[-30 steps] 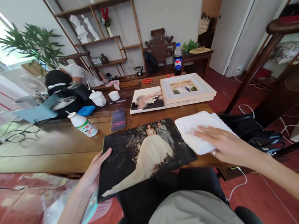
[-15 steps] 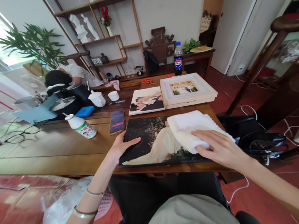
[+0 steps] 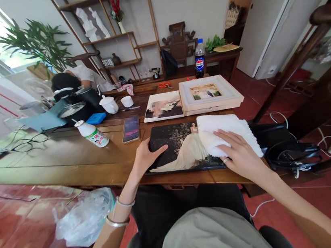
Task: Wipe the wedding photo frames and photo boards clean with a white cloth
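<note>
Left hand (image 3: pixel 145 159) flat, fingers spread, pins the stiff, glossy dark photo panel (image 3: pixel 177 149) at the tabletop's near edge — right hand (image 3: pixel 238 155), fingers loosely curved, presses the soft white folded towel (image 3: pixel 230 129) on it

Beyond the fingers on the worktop (image 3: pixel 66 161) lie a phone (image 3: pixel 131 129), a tipped white bottle (image 3: pixel 92 134), and a framed photo (image 3: pixel 210 95).

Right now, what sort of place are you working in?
Probably a wedding photo studio's office or tea room: the left hand steadies a wedding photo panel, a framed print lies beyond, and a tea set sits on the wooden table.
</note>
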